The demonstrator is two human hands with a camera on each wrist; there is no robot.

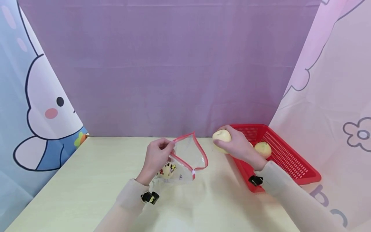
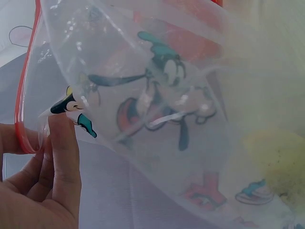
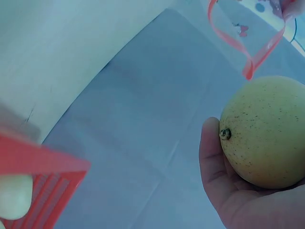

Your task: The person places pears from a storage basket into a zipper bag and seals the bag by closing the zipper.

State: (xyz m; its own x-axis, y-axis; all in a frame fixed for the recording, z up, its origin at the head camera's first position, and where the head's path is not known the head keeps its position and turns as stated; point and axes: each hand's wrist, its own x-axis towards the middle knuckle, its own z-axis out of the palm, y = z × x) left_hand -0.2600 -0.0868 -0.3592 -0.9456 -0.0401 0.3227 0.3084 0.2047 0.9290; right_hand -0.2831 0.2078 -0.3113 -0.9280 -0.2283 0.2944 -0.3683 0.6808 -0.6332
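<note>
My left hand (image 1: 157, 158) pinches the red-edged rim of a clear zip bag (image 1: 181, 172) between thumb and fingers. The bag's mouth gapes toward the right, a white slider at its near corner. Cartoon figures are printed on the plastic, and through it a yellow fruit (image 2: 281, 167) shows blurred in the left wrist view. To the right of the bag, my right hand (image 1: 239, 145) grips a round, pale yellow pear (image 1: 221, 138). Brown speckles and a stubby stem show on the pear (image 3: 267, 133) in the right wrist view.
A red plastic basket (image 1: 285, 149) with slotted walls stands on the right, partly under my right forearm. Inside it lies a yellow fruit (image 1: 263, 149), with another half hidden behind the hand. The pale tabletop (image 1: 87, 180) meets a purple cloth (image 1: 168, 71) at its far edge.
</note>
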